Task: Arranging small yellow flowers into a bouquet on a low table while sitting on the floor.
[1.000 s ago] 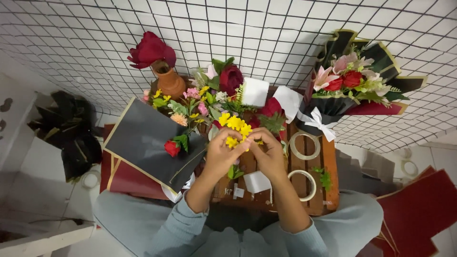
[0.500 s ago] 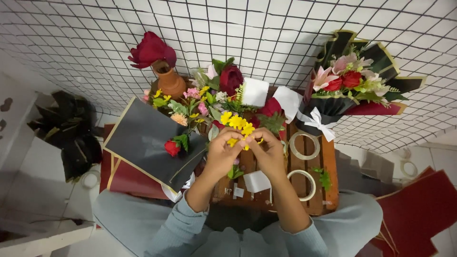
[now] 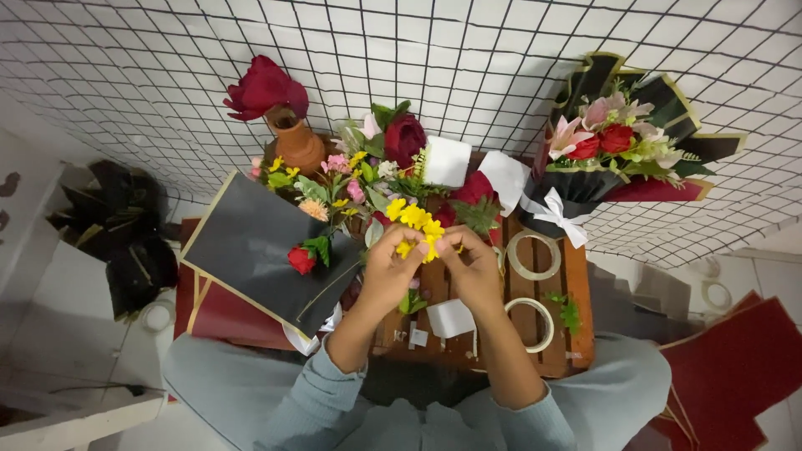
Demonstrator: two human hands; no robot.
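While we are looking down from the head camera, we are holding a sprig of small yellow flowers above the wooden worktop, close to the loose blooms lying ready beside it. Our left hand and right hand are both pinching its stem, fingers curled shut, knuckles nearly touching. Two tape rolls are lying just right.

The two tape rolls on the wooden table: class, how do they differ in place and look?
The farther tape roll lies nearer the wrapped bouquet; the nearer tape roll lies beside the right hand's forearm. The farther one shows a wider band and looks larger. Both lie flat, clear rings on the wooden table.
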